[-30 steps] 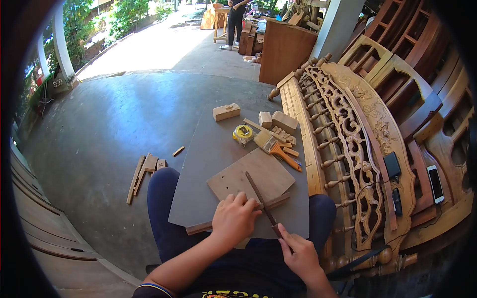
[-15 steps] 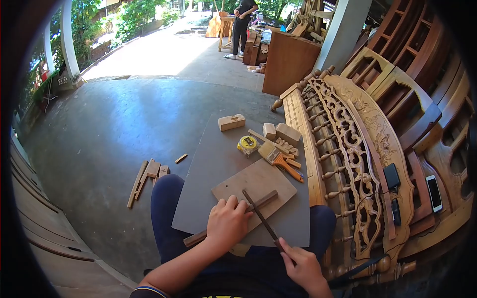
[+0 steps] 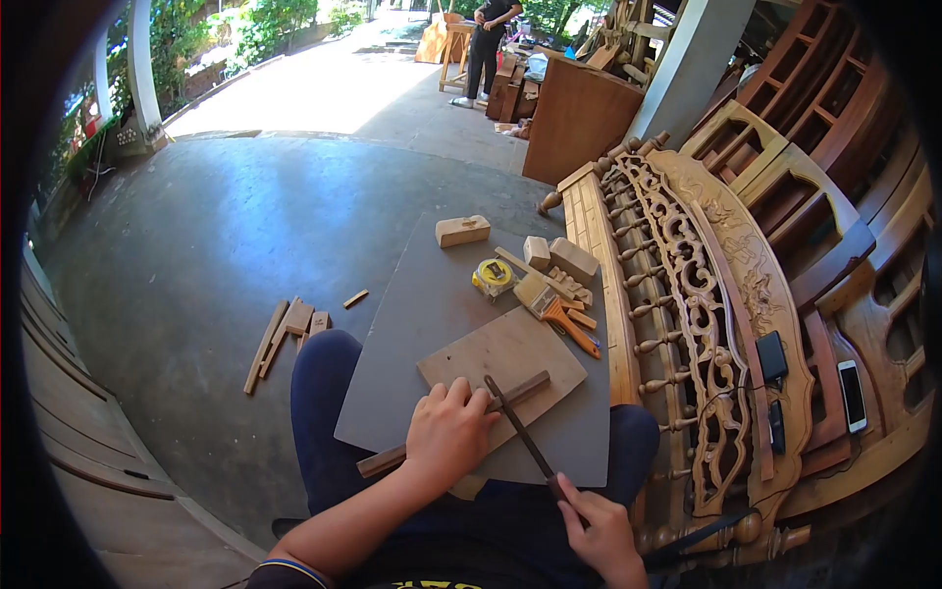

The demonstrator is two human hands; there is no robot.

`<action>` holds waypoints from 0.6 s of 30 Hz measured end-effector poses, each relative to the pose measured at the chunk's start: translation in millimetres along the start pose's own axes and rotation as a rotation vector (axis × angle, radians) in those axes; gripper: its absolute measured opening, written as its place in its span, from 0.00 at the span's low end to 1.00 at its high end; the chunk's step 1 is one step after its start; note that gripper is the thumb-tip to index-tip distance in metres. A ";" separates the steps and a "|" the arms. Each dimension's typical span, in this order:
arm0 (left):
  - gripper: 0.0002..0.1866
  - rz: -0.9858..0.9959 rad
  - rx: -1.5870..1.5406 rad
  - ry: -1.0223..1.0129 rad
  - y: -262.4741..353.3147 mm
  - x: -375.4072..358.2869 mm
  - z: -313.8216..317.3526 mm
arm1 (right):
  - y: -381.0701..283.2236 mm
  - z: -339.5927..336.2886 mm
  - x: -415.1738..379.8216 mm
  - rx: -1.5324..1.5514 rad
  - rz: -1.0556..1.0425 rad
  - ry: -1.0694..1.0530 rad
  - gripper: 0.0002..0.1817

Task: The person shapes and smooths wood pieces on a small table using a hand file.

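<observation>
My left hand (image 3: 451,432) is closed around a narrow dark wooden strip (image 3: 531,388), pressing it against a flat wooden board (image 3: 461,351). The strip's ends stick out on both sides of the fist. In my right hand (image 3: 597,535) is the handle of a long, thin dark file (image 3: 528,437). Its blade lies across the strip just right of my left fingers, tip pointing away from me. The wooden board rests on a larger grey panel (image 3: 383,368) over my lap.
On the panel lie a yellow tape measure (image 3: 493,276), an orange-handled paintbrush (image 3: 561,319) and wood blocks (image 3: 463,232). Carved furniture (image 3: 677,265) stands close on the right, bearing a phone (image 3: 852,397). Wood offcuts (image 3: 294,324) lie on the left floor. A person (image 3: 485,44) stands far back.
The camera view has shifted slightly. The file stays across the strip, its tip a touch further right; both hands keep their holds.
</observation>
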State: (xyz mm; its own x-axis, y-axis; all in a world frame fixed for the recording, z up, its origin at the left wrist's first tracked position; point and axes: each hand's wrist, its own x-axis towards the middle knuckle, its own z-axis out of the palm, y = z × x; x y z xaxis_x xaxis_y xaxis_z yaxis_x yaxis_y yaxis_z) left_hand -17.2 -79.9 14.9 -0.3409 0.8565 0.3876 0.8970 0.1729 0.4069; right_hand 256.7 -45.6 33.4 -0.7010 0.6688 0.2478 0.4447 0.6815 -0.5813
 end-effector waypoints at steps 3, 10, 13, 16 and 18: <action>0.11 0.068 -0.078 -0.021 -8.4 2.9 -0.5 | -9.6 -6.7 -5.4 0.005 0.032 -0.030 0.29; 0.11 0.046 -0.042 -0.016 -5.9 1.1 0.4 | -9.1 31.3 65.3 -0.037 -0.045 0.006 0.28; 0.11 0.009 -0.029 0.003 -2.6 -1.3 1.5 | -8.4 14.7 30.7 -0.044 -0.006 -0.003 0.29; 0.11 0.014 -0.020 0.007 -3.0 1.1 4.0 | -16.9 -6.7 -6.5 -0.035 0.073 -0.010 0.27; 0.11 0.066 -0.045 0.005 -8.2 1.5 3.9 | -15.7 -8.7 -8.1 -0.023 0.024 -0.008 0.30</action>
State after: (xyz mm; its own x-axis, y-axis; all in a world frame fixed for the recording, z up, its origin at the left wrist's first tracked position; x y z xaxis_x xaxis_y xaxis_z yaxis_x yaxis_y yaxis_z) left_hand -23.9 -78.1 8.9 -0.2825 0.8630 0.4188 0.9041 0.0937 0.4168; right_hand 260.2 -59.1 47.3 -0.6945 0.6825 0.2277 0.4740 0.6721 -0.5689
